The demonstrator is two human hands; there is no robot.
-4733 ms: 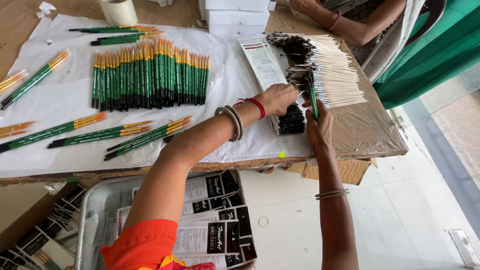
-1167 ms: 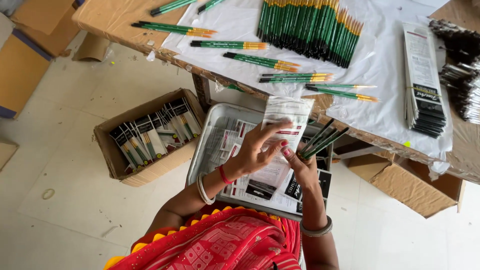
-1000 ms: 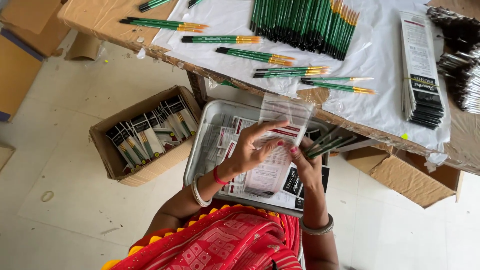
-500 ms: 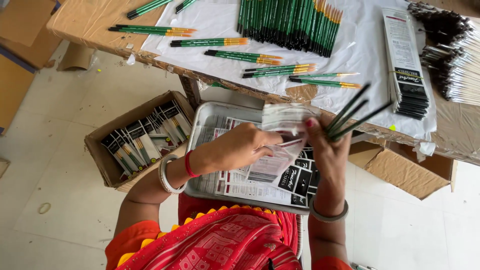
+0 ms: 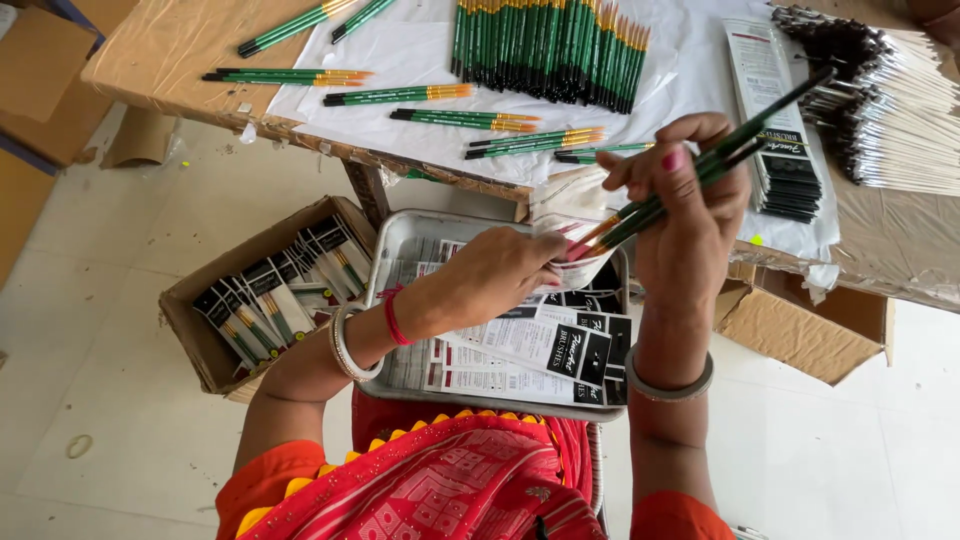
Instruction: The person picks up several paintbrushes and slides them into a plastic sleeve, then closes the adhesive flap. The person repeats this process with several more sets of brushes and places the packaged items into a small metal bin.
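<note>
My left hand [image 5: 500,275] and right hand [image 5: 685,215] meet above the metal tray [image 5: 400,232], whose floor is covered with printed packets, so I see no bare room there. The bundle of green brushes [image 5: 700,175] slants up over the tabletop [image 5: 170,45] edge. Left of the tray the cardboard box [image 5: 190,330] of packed brushes stands just beside it. An open carton [image 5: 800,335] sits to the right. Bare floor [image 5: 110,420] lies free at far left.

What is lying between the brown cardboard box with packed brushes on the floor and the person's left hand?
In the head view, the grey metal tray of printed sleeves lies between the brown cardboard box and the left hand, which hovers over that tray.
</note>
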